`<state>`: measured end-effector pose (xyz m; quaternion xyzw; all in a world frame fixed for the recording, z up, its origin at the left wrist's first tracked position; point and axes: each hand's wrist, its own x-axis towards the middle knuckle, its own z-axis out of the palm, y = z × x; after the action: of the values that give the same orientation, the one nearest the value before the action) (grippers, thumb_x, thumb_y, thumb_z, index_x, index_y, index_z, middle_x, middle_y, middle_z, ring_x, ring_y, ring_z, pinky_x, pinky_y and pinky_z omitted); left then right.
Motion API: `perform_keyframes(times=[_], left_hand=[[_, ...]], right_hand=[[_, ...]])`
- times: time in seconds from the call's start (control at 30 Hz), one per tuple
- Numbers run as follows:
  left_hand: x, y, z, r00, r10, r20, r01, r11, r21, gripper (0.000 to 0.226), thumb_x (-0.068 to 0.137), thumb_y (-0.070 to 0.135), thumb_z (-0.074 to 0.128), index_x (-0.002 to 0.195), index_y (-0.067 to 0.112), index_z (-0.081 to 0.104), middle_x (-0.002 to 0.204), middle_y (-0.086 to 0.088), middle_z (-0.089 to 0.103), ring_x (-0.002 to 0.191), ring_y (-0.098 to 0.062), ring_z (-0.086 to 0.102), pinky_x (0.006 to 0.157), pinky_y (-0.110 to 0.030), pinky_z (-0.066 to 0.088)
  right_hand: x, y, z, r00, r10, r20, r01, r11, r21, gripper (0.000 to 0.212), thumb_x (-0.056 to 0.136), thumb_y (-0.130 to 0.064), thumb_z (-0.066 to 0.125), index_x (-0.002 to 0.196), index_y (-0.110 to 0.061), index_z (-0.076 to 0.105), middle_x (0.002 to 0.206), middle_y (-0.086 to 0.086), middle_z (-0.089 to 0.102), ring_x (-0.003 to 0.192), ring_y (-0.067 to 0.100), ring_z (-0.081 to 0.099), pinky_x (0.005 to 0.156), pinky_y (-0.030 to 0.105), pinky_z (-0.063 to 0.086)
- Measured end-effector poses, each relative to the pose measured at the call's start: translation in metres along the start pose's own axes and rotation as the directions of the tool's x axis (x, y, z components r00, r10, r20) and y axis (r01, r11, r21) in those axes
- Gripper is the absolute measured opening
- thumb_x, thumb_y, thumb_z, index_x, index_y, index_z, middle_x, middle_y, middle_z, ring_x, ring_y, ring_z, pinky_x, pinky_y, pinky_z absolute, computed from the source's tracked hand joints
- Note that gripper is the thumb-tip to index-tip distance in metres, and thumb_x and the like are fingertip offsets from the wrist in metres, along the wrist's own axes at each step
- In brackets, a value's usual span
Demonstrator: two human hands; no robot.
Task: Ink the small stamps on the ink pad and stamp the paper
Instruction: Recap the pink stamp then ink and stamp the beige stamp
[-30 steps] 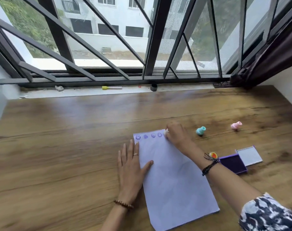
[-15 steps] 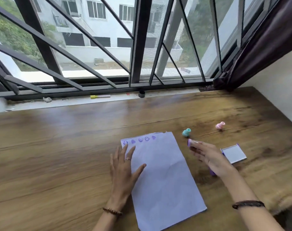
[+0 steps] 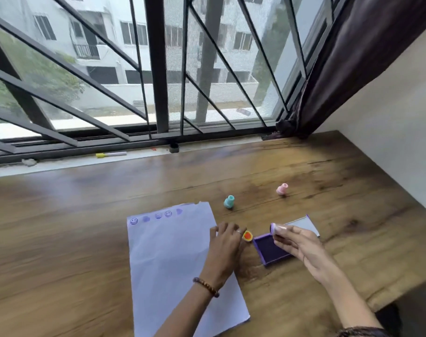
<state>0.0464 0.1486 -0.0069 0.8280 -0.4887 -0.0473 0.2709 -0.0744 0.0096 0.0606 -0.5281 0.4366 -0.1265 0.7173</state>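
**Stamp held over open ink pad; five marks on sheet**

Right hand [image 3: 295, 242] pinches a small purple stamp [image 3: 274, 228] between thumb and fingertips, stamp tipped on its side, face pointing left. It sits above the far edge of the purple ink pad [image 3: 270, 250], not touching the ink surface as far as can be judged. Pad lid [image 3: 304, 224] lies open flat behind it, grey inside.

Left hand [image 3: 225, 246] rests palm down on the right edge of the paper [image 3: 168, 263], fingers loosely spread, gripping nothing. An orange stamp [image 3: 247, 235] lies just beside its knuckles, between the hand and the pad (red centre visible).

Paper lies on the wooden table [image 3: 61, 239], long side running away from the camera. Along its top edge: a row of five purple marks [image 3: 156, 216], three smiley faces and two solid blobs. No readable writing, brand or label on any item.

Teal stamp [image 3: 229, 202] stands upright just beyond the paper's top right corner. Pink stamp [image 3: 282, 189] stands further right, well apart from it.

Yellow-capped marker [image 3: 111, 154] lies on the window sill.
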Motion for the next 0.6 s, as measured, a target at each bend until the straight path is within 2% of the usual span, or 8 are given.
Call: perform_keyframes(times=[0.13,0.27,0.33,0.37,0.4,0.47,0.53,0.6], left_hand=[[0.012,0.003,0.003,0.998,-0.016,0.053,0.013,0.998,0.053,0.028,0.093,0.024,0.043,0.119,0.023,0.052,0.117,-0.006,0.052,0.113,-0.025,0.043,0.095,-0.04,0.027],[0.014,0.005,0.002,0.998,-0.049,0.048,0.042,0.989,0.139,0.023,0.089,0.03,0.047,0.107,0.02,0.057,0.11,-0.004,0.056,0.113,-0.024,0.045,0.093,-0.036,0.019],[0.012,0.007,0.004,0.991,-0.135,-0.014,0.135,0.989,0.055,0.022,0.085,0.036,0.051,0.1,0.023,0.06,0.102,0.001,0.058,0.108,-0.018,0.045,0.086,-0.032,0.016],[0.011,0.011,0.004,0.972,-0.232,-0.045,0.23,0.972,-0.055,0.021,0.082,0.041,0.053,0.096,0.027,0.061,0.098,0.006,0.059,0.104,-0.014,0.044,0.084,-0.031,0.018],[0.012,0.017,0.002,0.931,-0.361,-0.048,0.346,0.918,-0.196,0.019,0.08,0.045,0.057,0.09,0.031,0.063,0.094,0.01,0.061,0.1,-0.011,0.045,0.085,-0.031,0.022],[0.016,0.028,-0.002,0.819,-0.571,0.054,0.523,0.705,-0.479,0.015,0.076,0.048,0.064,0.076,0.034,0.067,0.087,0.011,0.068,0.096,-0.012,0.054,0.088,-0.033,0.037],[0.019,0.037,-0.008,0.777,-0.604,0.177,0.55,0.514,-0.659,0.012,0.079,0.038,0.068,0.076,0.028,0.072,0.082,0.007,0.072,0.09,-0.011,0.062,0.081,-0.023,0.047],[0.021,0.045,-0.016,0.765,-0.599,0.236,0.517,0.354,-0.779,0.01,0.082,0.024,0.066,0.075,0.02,0.072,0.069,0.014,0.07,0.075,-0.001,0.063,0.065,-0.008,0.045]], right_hand=[[0.013,0.008,-0.007,0.999,0.026,0.042,-0.025,1.0,-0.007,0.008,0.081,-0.003,0.064,0.076,-0.006,0.07,0.062,-0.001,0.069,0.059,0.005,0.067,0.064,0.017,0.058],[0.023,0.013,-0.012,0.996,0.035,0.079,-0.031,0.998,-0.048,0.003,0.08,-0.005,0.066,0.08,-0.006,0.069,0.071,0.004,0.07,0.071,0.011,0.066,0.064,0.015,0.059],[0.025,0.015,-0.011,0.996,0.011,0.085,-0.004,0.996,-0.084,0.005,0.079,-0.005,0.068,0.083,-0.007,0.069,0.079,0.007,0.069,0.076,0.014,0.065,0.061,0.014,0.057],[0.026,0.015,-0.01,0.995,-0.013,0.101,0.024,0.994,-0.11,0.007,0.078,-0.005,0.069,0.082,-0.01,0.071,0.08,0.006,0.069,0.076,0.012,0.065,0.061,0.014,0.057],[0.027,0.013,-0.008,0.991,-0.045,0.124,0.063,0.987,-0.146,0.009,0.076,-0.006,0.071,0.081,-0.013,0.072,0.079,0.004,0.07,0.075,0.01,0.066,0.064,0.015,0.057],[0.028,0.009,-0.004,0.976,-0.128,0.178,0.169,0.955,-0.243,0.012,0.073,-0.007,0.074,0.081,-0.016,0.072,0.081,0.003,0.073,0.075,0.009,0.066,0.073,0.023,0.055],[0.029,0.003,0.001,0.948,-0.218,0.232,0.285,0.903,-0.32,0.016,0.073,-0.006,0.074,0.083,-0.018,0.072,0.084,0.001,0.075,0.078,0.01,0.068,0.077,0.025,0.052],[0.03,-0.002,0.005,0.922,-0.283,0.263,0.361,0.872,-0.33,0.018,0.072,-0.005,0.075,0.083,-0.019,0.071,0.083,0.0,0.076,0.08,0.01,0.069,0.076,0.022,0.053]])
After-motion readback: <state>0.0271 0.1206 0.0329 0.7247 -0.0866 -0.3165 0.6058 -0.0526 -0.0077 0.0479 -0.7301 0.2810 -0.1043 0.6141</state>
